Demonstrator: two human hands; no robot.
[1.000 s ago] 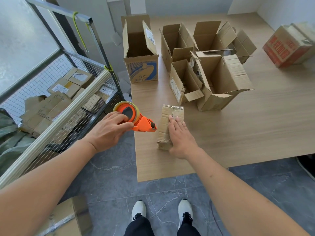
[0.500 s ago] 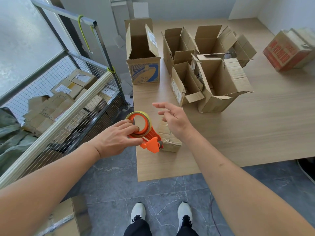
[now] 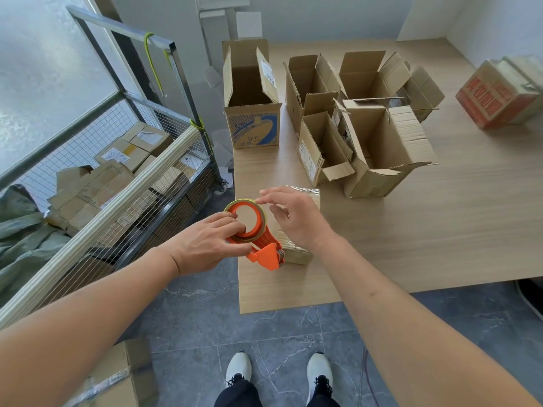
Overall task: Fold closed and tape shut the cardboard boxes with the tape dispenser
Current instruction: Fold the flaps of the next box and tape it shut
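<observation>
A: What fills the left of the frame?

B: A metal wire-mesh cart (image 3: 123,160) stacked with brown cardboard parcels (image 3: 97,186).

A: And nearer the centre?

B: The person's left hand (image 3: 205,245) grips the orange plastic tape dispenser with its yellowish tape roll (image 3: 249,227), fingers curled over the roll's rim and into its ring. The dispenser's cutter end touches the small taped-up brown cardboard box (image 3: 296,248) lying near the front left corner of the light wooden table (image 3: 440,230).

A: The right hand?

B: The right hand (image 3: 293,218) hovers over that small box, fingers spread and loosely bent, holding nothing; its fingertips are just beside the tape roll.

A: Further right?

B: A tall open cardboard box with a blue printed logo (image 3: 252,113) stands at upper centre, a cluster of open plain brown cardboard boxes (image 3: 367,121) beside it, and a closed red-printed cardboard box (image 3: 499,95) at the upper right.
</observation>
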